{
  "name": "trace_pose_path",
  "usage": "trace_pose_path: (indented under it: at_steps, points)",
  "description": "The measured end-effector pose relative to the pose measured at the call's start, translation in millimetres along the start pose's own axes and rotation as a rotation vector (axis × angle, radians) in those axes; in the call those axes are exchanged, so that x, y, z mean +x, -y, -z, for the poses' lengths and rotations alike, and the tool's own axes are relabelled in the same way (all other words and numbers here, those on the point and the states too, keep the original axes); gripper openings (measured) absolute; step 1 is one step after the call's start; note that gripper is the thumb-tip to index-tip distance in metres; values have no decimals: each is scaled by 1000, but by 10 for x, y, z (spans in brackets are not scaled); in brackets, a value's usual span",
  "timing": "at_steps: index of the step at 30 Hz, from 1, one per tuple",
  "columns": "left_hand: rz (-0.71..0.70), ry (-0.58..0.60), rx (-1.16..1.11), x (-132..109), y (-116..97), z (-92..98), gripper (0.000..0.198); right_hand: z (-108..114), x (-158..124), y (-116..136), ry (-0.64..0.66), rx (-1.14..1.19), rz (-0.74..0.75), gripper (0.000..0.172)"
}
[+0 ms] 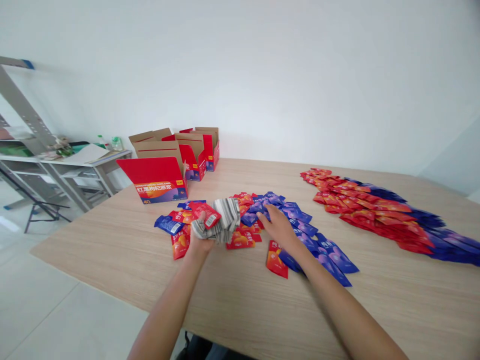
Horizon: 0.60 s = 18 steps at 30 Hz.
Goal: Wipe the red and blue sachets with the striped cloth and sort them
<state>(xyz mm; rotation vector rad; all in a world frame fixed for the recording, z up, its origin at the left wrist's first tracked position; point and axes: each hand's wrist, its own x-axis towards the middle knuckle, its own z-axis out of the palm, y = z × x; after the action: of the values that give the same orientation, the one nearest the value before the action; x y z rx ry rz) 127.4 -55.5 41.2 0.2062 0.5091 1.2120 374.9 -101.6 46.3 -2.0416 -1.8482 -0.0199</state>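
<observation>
My left hand point(202, 240) is closed around a grey striped cloth point(227, 220) and a red sachet point(207, 215), which shows its barcode. Under and beside it lie several red sachets point(180, 243) and a blue sachet point(168, 224). Over the near pile, my right hand point(275, 225) reaches in with thumb and forefinger apart, at the blue sachets point(300, 215); its other fingers are partly hidden. Below that hand, one red sachet point(276, 259) lies on the table, beside the row of blue ones.
Open red cartons point(161, 182) with brown flaps stand at the table's back left. A long heap of red sachets point(375, 215) and blue sachets point(427, 217) stretches along the right. Beyond the wooden table point(112, 235), a grey desk point(90, 162) stands against the white wall.
</observation>
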Motion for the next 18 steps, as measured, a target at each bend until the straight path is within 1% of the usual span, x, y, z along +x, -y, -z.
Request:
trace_pose_path:
  at_steps: [2, 3, 4, 6, 9, 12, 14, 16, 18]
  points:
    - [-128, -59, -77, 71, -192, 1, 30, -87, 42, -163, 36, -26, -52, 60]
    - [-164, -62, -108, 94, -267, 3, 31, -137, 50, -229, 48, -33, -61, 62]
    - [-185, -54, -136, 109, -322, 7, 34, -186, 52, -282, 60, -39, -62, 62]
    - [-190, -11, -179, 114, -364, 15, 40, -260, 48, -358, 78, -50, -39, 54]
    - [-148, 33, -182, 85, -277, 18, 45, -291, 24, -398, 73, -81, 2, 41]
    - [-81, 60, -113, 58, -124, 16, 42, -256, -18, -356, 35, -148, 10, 36]
    - [-59, 68, -78, 63, -64, 27, 37, -214, -46, -300, -4, -202, 15, 33]
    - [-84, 39, -74, 92, -66, 55, 34, -158, -63, -247, -51, -249, 23, 33]
    - [-137, -5, -96, 135, -114, 94, 33, -82, -63, -215, -95, -283, 21, 33]
